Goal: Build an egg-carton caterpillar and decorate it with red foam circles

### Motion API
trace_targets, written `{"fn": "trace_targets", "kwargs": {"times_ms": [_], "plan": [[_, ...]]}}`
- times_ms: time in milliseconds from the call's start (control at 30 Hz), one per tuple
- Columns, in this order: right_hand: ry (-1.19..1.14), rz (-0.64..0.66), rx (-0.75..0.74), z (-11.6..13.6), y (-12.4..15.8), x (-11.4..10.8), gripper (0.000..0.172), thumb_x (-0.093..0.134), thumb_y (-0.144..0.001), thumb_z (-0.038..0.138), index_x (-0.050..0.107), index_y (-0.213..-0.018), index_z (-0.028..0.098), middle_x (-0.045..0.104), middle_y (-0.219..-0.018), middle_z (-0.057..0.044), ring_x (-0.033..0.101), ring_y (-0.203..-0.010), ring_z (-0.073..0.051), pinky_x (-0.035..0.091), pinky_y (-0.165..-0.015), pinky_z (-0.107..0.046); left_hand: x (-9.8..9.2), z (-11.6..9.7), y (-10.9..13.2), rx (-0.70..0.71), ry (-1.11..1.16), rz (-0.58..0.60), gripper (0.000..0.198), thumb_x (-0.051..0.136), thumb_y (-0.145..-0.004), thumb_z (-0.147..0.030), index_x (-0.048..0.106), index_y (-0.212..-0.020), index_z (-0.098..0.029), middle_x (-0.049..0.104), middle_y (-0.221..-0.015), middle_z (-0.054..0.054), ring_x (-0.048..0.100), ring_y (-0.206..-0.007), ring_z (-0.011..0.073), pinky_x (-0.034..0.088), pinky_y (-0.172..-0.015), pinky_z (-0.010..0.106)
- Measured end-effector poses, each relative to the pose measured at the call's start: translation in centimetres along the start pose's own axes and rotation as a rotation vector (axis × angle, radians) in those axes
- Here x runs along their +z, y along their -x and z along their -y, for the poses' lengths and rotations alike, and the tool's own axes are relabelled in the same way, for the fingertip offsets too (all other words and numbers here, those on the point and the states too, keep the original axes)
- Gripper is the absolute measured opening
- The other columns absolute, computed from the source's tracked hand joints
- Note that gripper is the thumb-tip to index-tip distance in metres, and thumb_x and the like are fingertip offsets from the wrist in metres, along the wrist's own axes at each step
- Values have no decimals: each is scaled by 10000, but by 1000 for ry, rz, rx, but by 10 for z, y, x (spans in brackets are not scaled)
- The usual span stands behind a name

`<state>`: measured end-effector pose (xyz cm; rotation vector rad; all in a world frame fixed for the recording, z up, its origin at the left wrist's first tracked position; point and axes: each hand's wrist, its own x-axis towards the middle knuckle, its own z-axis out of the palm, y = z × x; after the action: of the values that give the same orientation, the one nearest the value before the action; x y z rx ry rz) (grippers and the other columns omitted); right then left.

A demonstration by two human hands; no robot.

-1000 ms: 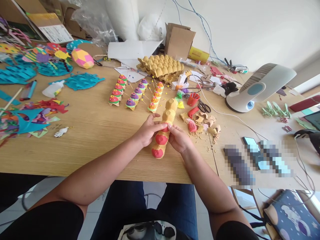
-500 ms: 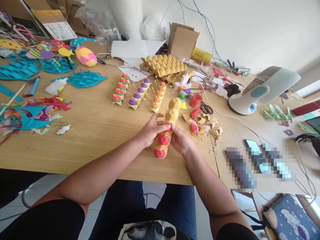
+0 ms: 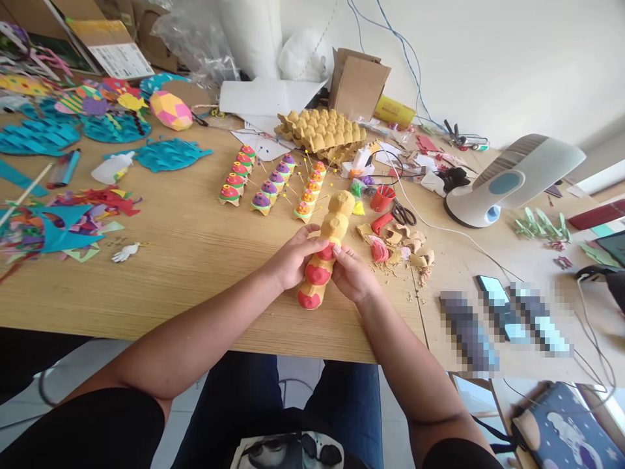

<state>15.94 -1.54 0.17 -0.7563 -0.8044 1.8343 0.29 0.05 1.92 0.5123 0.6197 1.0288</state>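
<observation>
Between my two hands is an egg carton strip (image 3: 318,273), a row of bumps cut from a tan tray. Its near bumps carry red clay; the far ones are bare. My left hand (image 3: 299,255) grips the strip's left side, thumb on the third red patch. On the opposite side my right hand (image 3: 352,272) is closed round it, with its thumb on that same patch. Beyond the hands stand three finished strips: a red and green one (image 3: 237,174), a purple one (image 3: 274,184) and an orange one (image 3: 311,190), with pins stuck in or near them.
To the right lie carton scraps with red clay (image 3: 379,249), black-handled scissors (image 3: 404,212) and a red cup (image 3: 382,198). A tan egg tray (image 3: 322,129) is behind. Farther right stand a white fan (image 3: 508,182) and phones (image 3: 495,296). Colourful paper scraps (image 3: 63,228) cover the left.
The strip's near end has tilted slightly to the left and up. Both thumbs stay pressed at the third red patch, with only small shifts.
</observation>
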Motion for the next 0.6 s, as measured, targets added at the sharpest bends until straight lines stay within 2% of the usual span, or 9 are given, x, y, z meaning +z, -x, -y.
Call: {"fn": "trace_targets", "kwargs": {"times_ms": [367, 600], "plan": [[59, 44, 2, -2, -1, -1, 346, 870, -786, 468, 740, -977, 210, 779, -875, -21, 718, -800, -172, 592, -784, -301, -1, -3, 1, -47, 58, 5, 582, 885, -646, -138, 558, -1113, -259, 741, -904, -20, 706, -734, 147, 554, -656, 253], [-23, 26, 15, 1, 0, -2, 293, 831, -832, 453, 724, -986, 228, 777, -936, -15, 705, -873, -169, 576, -830, -293, -3, -4, -1, -46, 64, 89, 375, 825, -792, -268, 620, -1098, -201, 741, -918, 26, 708, -736, 164, 558, -649, 263]]}}
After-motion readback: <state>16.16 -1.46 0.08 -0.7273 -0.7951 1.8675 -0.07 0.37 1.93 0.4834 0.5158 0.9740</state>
